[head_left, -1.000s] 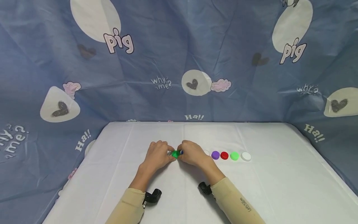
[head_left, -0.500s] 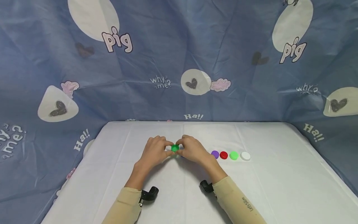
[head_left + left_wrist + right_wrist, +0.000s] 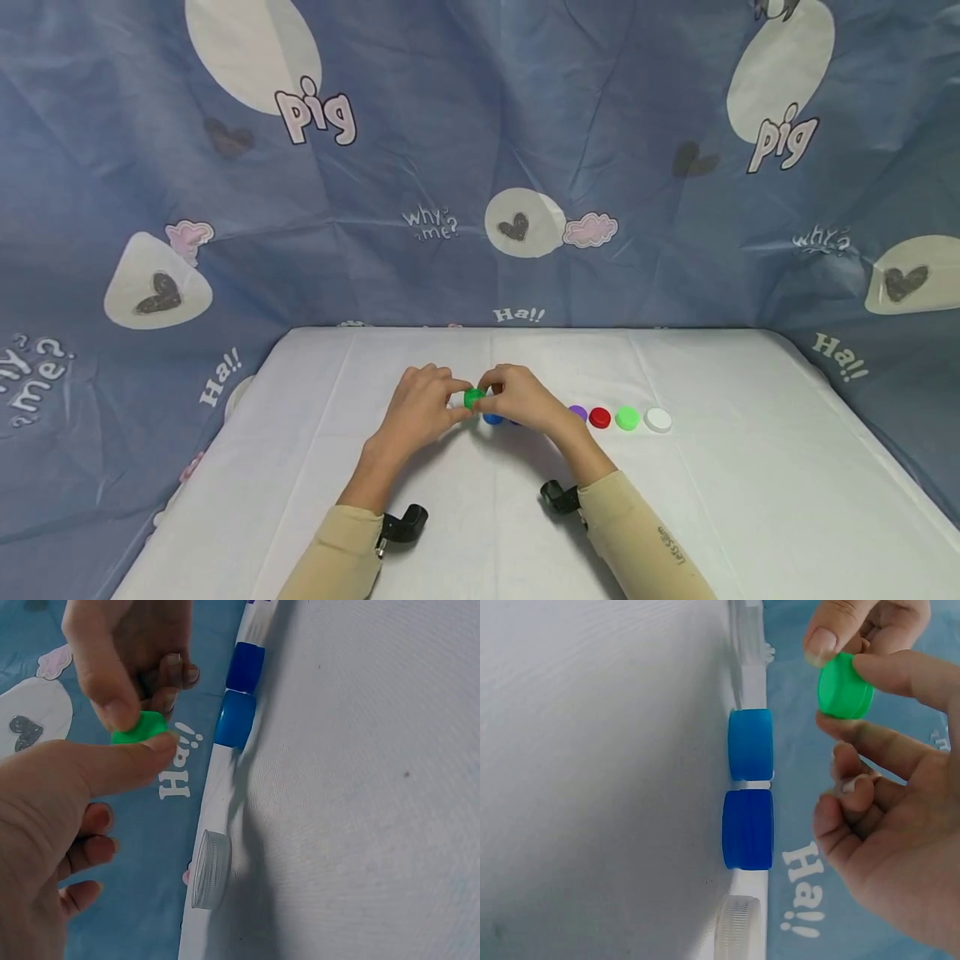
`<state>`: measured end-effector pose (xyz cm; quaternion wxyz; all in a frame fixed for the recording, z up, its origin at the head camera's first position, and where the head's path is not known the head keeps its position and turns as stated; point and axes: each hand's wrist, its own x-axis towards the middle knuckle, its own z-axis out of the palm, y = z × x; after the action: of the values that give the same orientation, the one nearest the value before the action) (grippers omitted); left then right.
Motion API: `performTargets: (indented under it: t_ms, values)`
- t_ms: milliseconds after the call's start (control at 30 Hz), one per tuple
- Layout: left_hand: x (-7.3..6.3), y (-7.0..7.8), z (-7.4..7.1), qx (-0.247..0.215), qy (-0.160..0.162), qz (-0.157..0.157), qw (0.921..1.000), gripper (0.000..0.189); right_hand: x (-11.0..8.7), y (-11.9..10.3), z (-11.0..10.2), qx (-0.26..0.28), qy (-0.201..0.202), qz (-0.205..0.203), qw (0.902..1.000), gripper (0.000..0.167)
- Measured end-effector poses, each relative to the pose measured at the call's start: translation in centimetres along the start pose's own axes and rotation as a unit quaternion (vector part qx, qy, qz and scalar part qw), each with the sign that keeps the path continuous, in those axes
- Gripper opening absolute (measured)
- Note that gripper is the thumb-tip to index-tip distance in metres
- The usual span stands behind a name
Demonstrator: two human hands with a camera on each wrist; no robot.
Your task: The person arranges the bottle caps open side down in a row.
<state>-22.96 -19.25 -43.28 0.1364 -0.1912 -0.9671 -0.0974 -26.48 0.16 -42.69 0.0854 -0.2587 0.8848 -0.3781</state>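
Observation:
A green bottle cap is raised above the white table, with both hands on it. My left hand pinches it from the left between thumb and finger. From the right, the thumb and index finger of my right hand grip the same cap, its other fingers loosely curled. Below the hands a light blue cap and a darker blue cap lie side by side. A clear ridged cap lies below my left hand, apart from the blue ones.
The row of caps runs on to the right: a whitish ridged cap, a purple cap, a red cap, a light green cap and a white cap. A blue printed cloth hangs behind the table.
The green cap has risen from the row between both hands. Half a second ago its hollow side faced up; now its closed top shows. A blue cap has come into sight beneath.

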Motion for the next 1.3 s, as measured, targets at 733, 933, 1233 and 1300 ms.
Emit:
performTargets:
  t_ms: [733,933,1233,1300]
  values:
    - [0.5,0.0,0.0,0.027,0.067,0.020,0.9972,0.028,0.1,0.4,-0.8,0.056,-0.004,0.046,0.9974,0.031]
    - [0.1,-0.5,0.4,-0.021,0.062,-0.019,0.9977,0.025,0.1,0.1,-0.1,-0.010,0.050,-0.001,0.9987,0.025]
    - [-0.3,-0.7,0.9,-0.061,0.038,-0.041,0.9966,0.022,-0.1,-0.3,0.7,-0.099,0.082,-0.041,0.9908,0.021]
    - [-0.4,-0.7,0.9,-0.067,0.030,-0.045,0.9963,0.022,-0.2,-0.3,0.8,-0.122,0.086,-0.050,0.9876,0.021]
